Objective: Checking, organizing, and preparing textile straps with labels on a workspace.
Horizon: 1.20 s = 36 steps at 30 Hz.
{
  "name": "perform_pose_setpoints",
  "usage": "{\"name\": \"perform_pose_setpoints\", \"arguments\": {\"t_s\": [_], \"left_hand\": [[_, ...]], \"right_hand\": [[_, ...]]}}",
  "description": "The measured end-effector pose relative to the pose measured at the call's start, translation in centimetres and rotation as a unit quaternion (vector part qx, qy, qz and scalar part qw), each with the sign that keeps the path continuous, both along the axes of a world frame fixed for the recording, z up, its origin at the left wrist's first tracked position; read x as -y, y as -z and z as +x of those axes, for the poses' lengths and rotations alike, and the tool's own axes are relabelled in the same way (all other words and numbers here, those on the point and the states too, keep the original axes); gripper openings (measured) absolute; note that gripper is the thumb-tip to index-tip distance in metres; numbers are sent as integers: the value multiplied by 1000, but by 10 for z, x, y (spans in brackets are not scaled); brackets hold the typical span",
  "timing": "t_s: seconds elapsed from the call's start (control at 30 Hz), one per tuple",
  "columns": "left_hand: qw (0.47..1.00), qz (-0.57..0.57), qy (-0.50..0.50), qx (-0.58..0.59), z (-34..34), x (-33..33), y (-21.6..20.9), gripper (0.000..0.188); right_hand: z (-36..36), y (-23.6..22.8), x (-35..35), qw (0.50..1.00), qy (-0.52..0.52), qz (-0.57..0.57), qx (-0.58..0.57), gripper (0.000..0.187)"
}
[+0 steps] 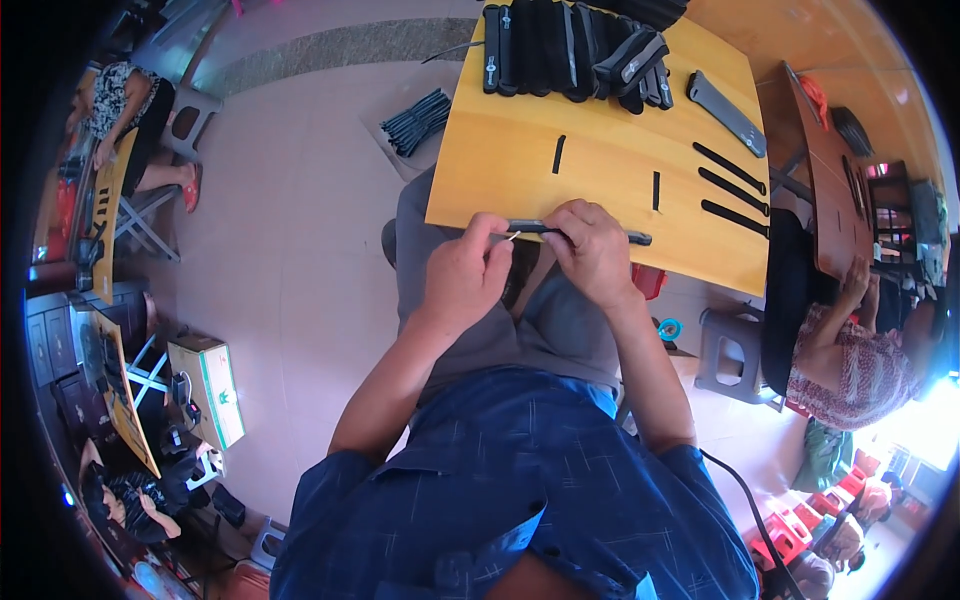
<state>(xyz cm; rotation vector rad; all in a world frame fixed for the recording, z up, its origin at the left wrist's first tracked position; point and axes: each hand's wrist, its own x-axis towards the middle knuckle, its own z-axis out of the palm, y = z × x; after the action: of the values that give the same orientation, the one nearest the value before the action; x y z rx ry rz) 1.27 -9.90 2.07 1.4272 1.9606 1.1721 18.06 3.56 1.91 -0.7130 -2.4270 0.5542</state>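
At the table's front edge, both my hands are closed on a long, narrow dark grey-and-black case-like piece (640, 239). My left hand (462, 272) pinches its left end between thumb and fingers. A small pale tip shows by that thumb; what it belongs to I cannot make out. My right hand (597, 252) grips the middle from above, and the right end sticks out beyond it. Past the hands, two short black strips (559, 155) lie apart on the wooden table (500, 140). To the right lie three long black straps (733, 218) side by side.
A pile of black and grey folded pieces (545, 50) covers the table's far side, with one grey flat piece (727, 112) apart. A bundle of dark strips (415, 122) rests left of the table. People work at other tables on both sides; a grey stool (735, 355) stands right.
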Motion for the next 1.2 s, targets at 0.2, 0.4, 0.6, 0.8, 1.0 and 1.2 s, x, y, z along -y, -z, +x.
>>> {"name": "perform_pose_setpoints", "arguments": {"t_s": [0.2, 0.4, 0.6, 0.8, 1.0, 1.2], "left_hand": [[996, -12, -12, 92, 8, -9, -2, 33], [990, -18, -38, 137, 11, -13, 10, 29], [993, -4, -39, 115, 11, -15, 15, 27], [992, 0, -49, 115, 10, -16, 14, 25], [996, -3, -42, 77, 6, -18, 12, 24], [998, -42, -41, 13, 4, -20, 2, 23]], "right_hand": [[-8, 0, 13, 996, 33, -78, 1, 17], [-14, 1, 16, 995, 45, -86, 0, 19], [-14, 1, 17, 994, 44, -100, -2, 20], [-14, 4, 17, 996, 46, -78, -9, 18], [-15, 4, 17, 997, 45, -67, -7, 18], [-17, 2, 15, 997, 29, -63, -18, 16]]}}
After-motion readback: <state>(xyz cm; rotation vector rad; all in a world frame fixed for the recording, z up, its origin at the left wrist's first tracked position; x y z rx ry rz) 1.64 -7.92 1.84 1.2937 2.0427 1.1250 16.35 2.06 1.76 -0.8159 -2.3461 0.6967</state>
